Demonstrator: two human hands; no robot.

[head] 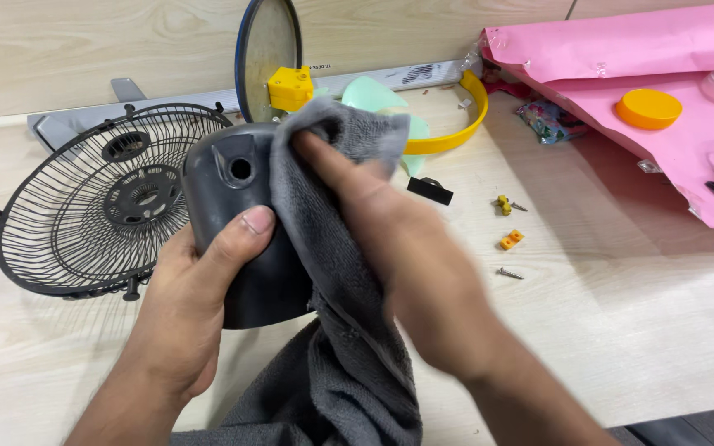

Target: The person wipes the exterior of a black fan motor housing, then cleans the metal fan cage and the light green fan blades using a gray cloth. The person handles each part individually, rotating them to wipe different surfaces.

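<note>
There is only one view, from a camera worn on the person's head. It looks forward and steeply down over the forearms onto the pale wooden bench (pixel 605 330). It is very near: the left hand (pixel 196 306) and the right hand (pixel 406 256) fill the lower middle of the frame. The far edge of the bench meets a wooden wall (pixel 84 49) at the top, and a pink sheet (pixel 605 49) closes the upper right corner.

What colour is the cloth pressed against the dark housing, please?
Grey; the cloth shows best in the head view, under the right hand.
</note>
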